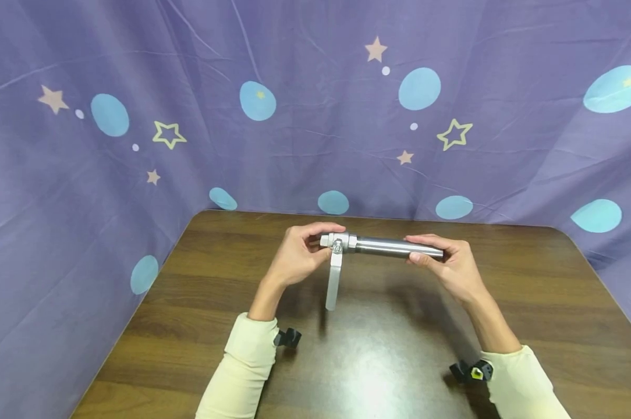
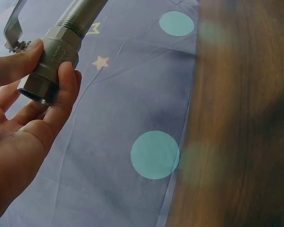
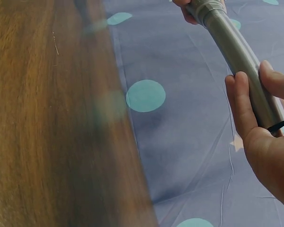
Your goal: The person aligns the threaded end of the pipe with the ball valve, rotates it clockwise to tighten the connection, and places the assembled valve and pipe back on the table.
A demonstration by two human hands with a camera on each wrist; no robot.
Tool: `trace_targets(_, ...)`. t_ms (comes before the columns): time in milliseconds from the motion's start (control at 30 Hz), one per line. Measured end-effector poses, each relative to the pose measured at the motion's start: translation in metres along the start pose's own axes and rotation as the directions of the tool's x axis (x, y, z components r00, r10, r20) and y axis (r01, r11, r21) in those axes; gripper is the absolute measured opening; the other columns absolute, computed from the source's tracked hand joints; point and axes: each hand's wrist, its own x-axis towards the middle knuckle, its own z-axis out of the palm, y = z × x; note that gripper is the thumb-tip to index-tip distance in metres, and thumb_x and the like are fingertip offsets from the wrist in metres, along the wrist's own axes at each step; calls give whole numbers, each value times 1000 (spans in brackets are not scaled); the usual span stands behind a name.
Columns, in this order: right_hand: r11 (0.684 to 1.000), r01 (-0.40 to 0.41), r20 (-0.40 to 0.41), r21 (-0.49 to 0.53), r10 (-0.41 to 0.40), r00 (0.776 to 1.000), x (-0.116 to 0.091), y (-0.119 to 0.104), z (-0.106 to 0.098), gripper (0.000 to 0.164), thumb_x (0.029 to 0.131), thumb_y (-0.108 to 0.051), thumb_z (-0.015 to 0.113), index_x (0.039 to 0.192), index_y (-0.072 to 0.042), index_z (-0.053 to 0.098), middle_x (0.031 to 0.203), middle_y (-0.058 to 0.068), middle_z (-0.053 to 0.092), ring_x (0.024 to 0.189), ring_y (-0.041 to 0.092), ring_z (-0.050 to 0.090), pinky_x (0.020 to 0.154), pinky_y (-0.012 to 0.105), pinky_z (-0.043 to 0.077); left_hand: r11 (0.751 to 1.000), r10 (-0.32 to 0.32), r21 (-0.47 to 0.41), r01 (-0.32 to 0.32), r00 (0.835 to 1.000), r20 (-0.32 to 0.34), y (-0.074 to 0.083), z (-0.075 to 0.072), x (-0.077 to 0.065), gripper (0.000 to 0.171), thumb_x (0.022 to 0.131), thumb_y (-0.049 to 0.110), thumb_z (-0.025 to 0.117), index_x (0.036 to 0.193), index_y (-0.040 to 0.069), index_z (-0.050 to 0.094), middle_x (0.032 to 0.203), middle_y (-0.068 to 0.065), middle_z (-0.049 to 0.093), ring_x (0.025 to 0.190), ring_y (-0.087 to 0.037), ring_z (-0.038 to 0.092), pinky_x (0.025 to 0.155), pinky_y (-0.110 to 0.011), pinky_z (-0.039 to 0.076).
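Note:
A metal ball valve (image 1: 339,241) with a long lever handle (image 1: 333,285) is joined to a straight steel pipe (image 1: 383,246), both held above the table. My left hand (image 1: 300,253) grips the valve body between thumb and fingers, the handle pointing toward me. In the left wrist view the valve (image 2: 54,59) shows an open threaded end, and a few pipe threads (image 2: 71,26) are exposed where the pipe enters it. My right hand (image 1: 452,265) holds the pipe near its free end, thumb on one side and fingers on the other. The pipe's hollow end (image 3: 277,126) shows in the right wrist view.
The brown wooden table (image 1: 190,349) lies beneath both hands, its far edge meeting a purple curtain (image 1: 315,145) with stars and blue dots. Curtain also hangs along the left and right sides. Small black devices (image 1: 288,338) are strapped at both wrists.

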Motion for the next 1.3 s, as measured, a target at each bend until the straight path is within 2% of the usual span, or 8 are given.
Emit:
trace_targets(100,999,-5,4,35,4,1000,0,-1,-1,33,91,15,73,123,21,68,114,-5,82,86,10,79,80,28,68,1000,15,12,-15,1000,-14,0,1,0,43,85,-17,68,125,-3,76,121,-20,78,94,-17,71,81,-27,65)
trace_targets(367,1000,-2,-1,-8,2,1000,0,-1,-1,34,90,8,78,121,18,71,114,-6,82,91,10,78,81,24,66,999,17,43,-16,1000,-16,0,1,-1,45,84,-16,68,125,0,77,121,-18,79,88,-13,70,72,-24,62)
trace_targets(600,999,-8,-7,41,8,1000,1,-3,0,34,90,12,76,122,20,69,114,-4,81,86,11,80,80,30,68,998,36,50,-34,999,-39,3,1,-1,45,83,-17,69,124,1,78,123,-17,79,92,-13,72,78,-26,65)
trace_targets(800,999,4,-5,40,-4,1000,0,-4,0,32,89,15,74,121,20,70,113,-5,82,85,11,80,79,28,68,998,37,46,-36,999,-25,5,1,-1,44,83,-17,68,123,-1,77,124,-18,78,93,-11,71,78,-26,65)
trace_targets(967,998,-9,-7,64,10,1000,-1,-6,2,32,90,18,70,122,20,69,113,-6,82,83,11,80,79,29,68,998,44,40,-42,998,-38,7,0,-1,45,83,-17,69,123,0,78,126,-18,78,95,-12,73,81,-25,66)
trace_targets(1167,998,-8,-10,58,8,1000,0,-6,2,32,90,19,70,122,21,68,112,-6,82,82,11,80,79,27,67,998,36,45,-35,999,-33,7,1,-1,45,83,-17,70,123,0,78,125,-18,78,95,-14,73,83,-36,68)
trace_targets(1300,999,-4,-11,35,4,1000,0,-6,1,31,90,18,71,121,20,69,112,-6,82,82,10,80,79,25,67,998,32,50,-31,999,-31,7,1,-1,44,83,-16,70,123,1,78,123,-18,79,93,-15,73,81,-37,68)
